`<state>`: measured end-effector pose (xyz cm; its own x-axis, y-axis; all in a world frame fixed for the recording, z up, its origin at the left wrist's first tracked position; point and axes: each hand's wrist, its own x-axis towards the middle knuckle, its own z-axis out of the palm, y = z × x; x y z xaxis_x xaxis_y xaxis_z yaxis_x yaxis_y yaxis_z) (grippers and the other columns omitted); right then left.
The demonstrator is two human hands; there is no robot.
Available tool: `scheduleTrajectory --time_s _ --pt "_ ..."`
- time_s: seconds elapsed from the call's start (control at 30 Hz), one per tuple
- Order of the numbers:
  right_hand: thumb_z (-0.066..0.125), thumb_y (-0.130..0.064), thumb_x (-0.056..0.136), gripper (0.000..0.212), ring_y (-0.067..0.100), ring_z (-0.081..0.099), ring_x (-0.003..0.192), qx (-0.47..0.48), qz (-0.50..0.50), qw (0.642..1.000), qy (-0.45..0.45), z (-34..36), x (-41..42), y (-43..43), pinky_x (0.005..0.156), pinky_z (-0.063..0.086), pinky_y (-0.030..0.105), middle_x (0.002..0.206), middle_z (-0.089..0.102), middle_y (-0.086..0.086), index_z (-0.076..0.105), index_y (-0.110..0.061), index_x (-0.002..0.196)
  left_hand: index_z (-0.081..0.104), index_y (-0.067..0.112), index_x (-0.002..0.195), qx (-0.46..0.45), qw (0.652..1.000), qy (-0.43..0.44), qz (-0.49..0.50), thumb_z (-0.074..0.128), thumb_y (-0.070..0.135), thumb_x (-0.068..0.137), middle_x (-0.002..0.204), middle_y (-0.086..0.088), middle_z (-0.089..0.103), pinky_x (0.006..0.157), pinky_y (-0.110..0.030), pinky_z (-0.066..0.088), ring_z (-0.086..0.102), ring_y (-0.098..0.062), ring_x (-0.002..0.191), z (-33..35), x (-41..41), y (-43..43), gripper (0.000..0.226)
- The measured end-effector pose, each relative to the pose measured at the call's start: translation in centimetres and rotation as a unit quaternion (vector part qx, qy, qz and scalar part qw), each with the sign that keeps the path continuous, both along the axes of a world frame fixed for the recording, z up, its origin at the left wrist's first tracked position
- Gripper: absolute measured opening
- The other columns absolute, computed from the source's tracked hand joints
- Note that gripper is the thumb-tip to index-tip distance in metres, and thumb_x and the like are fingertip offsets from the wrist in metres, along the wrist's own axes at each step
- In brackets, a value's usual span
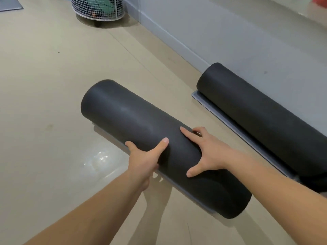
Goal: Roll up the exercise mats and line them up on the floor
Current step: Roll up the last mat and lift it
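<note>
Two hands on rolled mat (141, 131) | left hand (143, 160) seemingly gripping | right hand (208, 154) spread flat

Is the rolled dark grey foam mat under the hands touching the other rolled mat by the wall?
No, the nearer rolled dark grey foam mat lies apart from the rolled mat by the wall, with bare beige floor between.

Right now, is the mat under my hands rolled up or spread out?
Rolled up: the dark mat forms a thick cylinder, only its tail edge flat on the floor.

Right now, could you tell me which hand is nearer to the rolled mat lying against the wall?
Right. The right hand lies on the near rolled mat, on its wall-facing side; the left hand clasps the opposite side, farther from the wall mat.
</note>
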<state>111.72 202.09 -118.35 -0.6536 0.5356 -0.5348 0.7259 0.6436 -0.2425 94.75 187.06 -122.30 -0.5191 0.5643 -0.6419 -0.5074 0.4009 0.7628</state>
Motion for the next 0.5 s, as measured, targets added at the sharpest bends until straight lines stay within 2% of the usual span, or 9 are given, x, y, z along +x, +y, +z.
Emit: scheduleTrajectory --time_s 0.07,0.13,0.2,0.3,0.37,0.4,0.43,0.5 --pt "0.084 -0.077 0.052 0.141 0.025 0.029 0.147 0.021 -0.016 1.0 -0.001 -0.2 1.5 0.7 0.109 0.049 0.049 0.157 0.002 -0.021 -0.015 -0.065 0.151 0.011 0.036 0.162 0.02 1.0 -0.007 -0.009 0.093 0.041 0.078 0.152 0.01 0.044 0.103 -0.051 0.057 0.058 -0.029 0.129 -0.4 0.8 1.7 0.117" --pt "0.084 -0.077 0.052 0.14 0.025 0.03 0.147 0.033 -0.039 0.999 -0.002 -0.4 3.1 1.9 0.108 0.049 0.049 0.158 0.002 -0.02 -0.016 -0.065 0.15 0.012 0.036 0.165 0.042 0.998 -0.033 -0.032 0.091 0.038 0.08 0.154 0.012 0.045 0.108 -0.049 0.054 0.059 -0.027 0.131 -0.5 1.9 3.4 0.116" --pt "0.084 -0.076 0.052 0.142 0.024 0.033 0.146 0.037 -0.067 0.997 0.0 -0.2 4.9 3.7 0.109 0.048 0.046 0.158 0.003 -0.021 -0.015 -0.063 0.152 0.012 0.038 0.165 0.065 0.993 -0.072 -0.074 0.089 0.034 0.084 0.147 0.016 0.05 0.111 -0.047 0.052 0.06 -0.025 0.131 -0.7 3.1 5.3 0.113" --pt "0.088 -0.071 0.055 0.139 0.019 0.036 0.145 0.018 -0.128 0.992 0.001 0.6 7.8 6.1 0.107 0.048 0.04 0.158 0.004 -0.025 -0.01 -0.064 0.154 0.032 0.036 0.159 0.084 0.98 -0.103 -0.149 0.083 0.028 0.091 0.147 0.009 0.055 0.108 -0.043 0.053 0.062 -0.021 0.129 -1.1 5.2 7.4 0.086" --pt "0.088 -0.067 0.058 0.134 0.019 0.033 0.147 0.016 -0.163 0.986 0.006 0.6 9.7 6.4 0.105 0.048 0.04 0.16 0.002 -0.027 -0.007 -0.067 0.153 0.048 0.026 0.149 0.07 0.979 -0.069 -0.178 0.079 0.03 0.095 0.146 0.007 0.059 0.107 -0.042 0.053 0.06 -0.019 0.131 -1.4 7.6 8.2 0.062" --pt "0.088 -0.068 0.058 0.134 0.021 0.029 0.15 0.023 -0.177 0.984 0.006 0.5 10.3 6.0 0.107 0.047 0.042 0.162 0.001 -0.024 -0.008 -0.069 0.152 0.05 0.025 0.147 0.056 0.98 -0.049 -0.185 0.077 0.033 0.096 0.146 0.006 0.059 0.109 -0.043 0.053 0.059 -0.019 0.132 -1.4 8.8 8.4 0.059" --pt "0.087 -0.069 0.058 0.134 0.023 0.024 0.152 0.035 -0.186 0.982 0.0 0.2 10.8 5.5 0.11 0.045 0.046 0.165 -0.001 -0.019 -0.01 -0.07 0.15 0.044 0.026 0.151 0.039 0.981 -0.043 -0.186 0.076 0.035 0.096 0.146 0.007 0.057 0.11 -0.045 0.052 0.059 -0.021 0.131 -1.0 10.0 8.6 0.064" --pt "0.084 -0.073 0.059 0.134 0.029 0.018 0.155 0.062 -0.191 0.979 -0.01 -0.4 11.1 4.4 0.115 0.039 0.053 0.169 0.0 -0.005 -0.016 -0.071 0.148 0.024 0.038 0.163 0.02 0.982 -0.049 -0.182 0.075 0.038 0.097 0.143 0.009 0.056 0.108 -0.044 0.053 0.06 -0.022 0.127 -0.4 12.0 8.7 0.083"
